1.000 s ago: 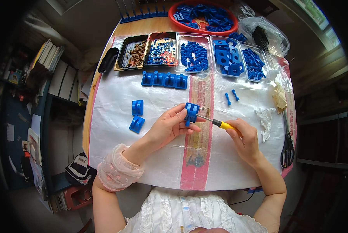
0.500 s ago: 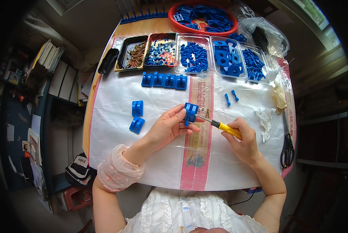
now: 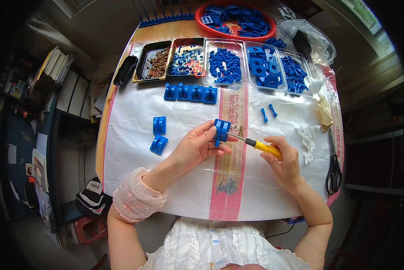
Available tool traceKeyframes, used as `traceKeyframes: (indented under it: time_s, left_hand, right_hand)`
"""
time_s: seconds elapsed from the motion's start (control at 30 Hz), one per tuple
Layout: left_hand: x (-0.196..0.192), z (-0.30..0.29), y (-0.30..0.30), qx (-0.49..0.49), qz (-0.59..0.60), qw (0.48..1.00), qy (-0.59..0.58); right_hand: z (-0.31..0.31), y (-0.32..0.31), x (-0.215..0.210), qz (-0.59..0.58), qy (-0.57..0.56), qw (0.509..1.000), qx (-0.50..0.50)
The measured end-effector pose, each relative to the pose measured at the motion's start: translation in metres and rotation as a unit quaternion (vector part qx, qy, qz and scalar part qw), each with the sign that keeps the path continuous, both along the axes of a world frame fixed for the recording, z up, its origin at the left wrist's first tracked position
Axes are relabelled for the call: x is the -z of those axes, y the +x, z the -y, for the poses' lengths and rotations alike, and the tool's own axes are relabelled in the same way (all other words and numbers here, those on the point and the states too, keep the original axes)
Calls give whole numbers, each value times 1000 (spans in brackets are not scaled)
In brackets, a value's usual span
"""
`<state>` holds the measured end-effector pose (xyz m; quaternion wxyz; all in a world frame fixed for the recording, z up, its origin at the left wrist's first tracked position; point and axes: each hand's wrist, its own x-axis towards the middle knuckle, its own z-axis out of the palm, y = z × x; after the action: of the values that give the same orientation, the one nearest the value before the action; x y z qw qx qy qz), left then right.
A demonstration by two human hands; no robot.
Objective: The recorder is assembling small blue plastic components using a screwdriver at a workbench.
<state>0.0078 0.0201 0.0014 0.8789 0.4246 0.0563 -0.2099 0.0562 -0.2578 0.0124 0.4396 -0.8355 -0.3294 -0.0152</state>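
Near the middle of the table, my left hand (image 3: 201, 145) is closed around a blue plastic bracket (image 3: 221, 128), pinching it between thumb and fingers. A small blue piece juts from the bracket's lower side. My right hand (image 3: 281, 161) grips the yellow handle of a screwdriver (image 3: 261, 146), whose shaft meets the bracket's right side; the tip is hidden. Two similar blue brackets (image 3: 158, 145) lie left of my left hand. Beyond my hands stands a row of several blue assembled pieces (image 3: 190, 93). Two small blue plastic parts (image 3: 264, 115) lie ahead of my right hand.
Across the back are trays of brass-coloured screws (image 3: 158, 64), nuts (image 3: 189, 60), small blue parts (image 3: 225, 66) and blue plates (image 3: 261, 67). A red basin (image 3: 235, 37) of blue pieces stands behind. Black scissors (image 3: 333, 174) and crumpled white tissue (image 3: 307, 143) lie at right.
My right hand's fingers have loosened a little and shifted slightly on the screwdriver handle. My left hand and the bracket stay in nearly the same place.
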Motion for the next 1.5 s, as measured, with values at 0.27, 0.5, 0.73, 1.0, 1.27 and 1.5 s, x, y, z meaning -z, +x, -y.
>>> traceKeyframes:
  time_s: [0.27, 0.5, 0.73, 1.0, 1.27, 1.5]
  left_hand:
    - [5, -2, 1, 2, 3, 1000, -4]
    - [6, -2, 1, -1, 0, 1000, -5]
    - [0, 0, 1, -2, -10, 1000, 1]
    - [-1, 1, 1, -8, -11, 1000, 19]
    - [3, -2, 1, -4, 20, 1000, 6]
    - [8, -4, 0, -2, 22, 1000, 18]
  right_hand:
    - [0, 2, 7, 1, -10, 1000, 3]
    - [-3, 3, -3, 14, -34, 999, -9]
    - [0, 4, 1, 35, -38, 999, -4]
    - [-5, 1, -1, 80, 3, 996, 37]
    - [1, 0, -1, -23, 10, 1000, -14]
    - [0, -3, -1, -88, 18, 996, -10]
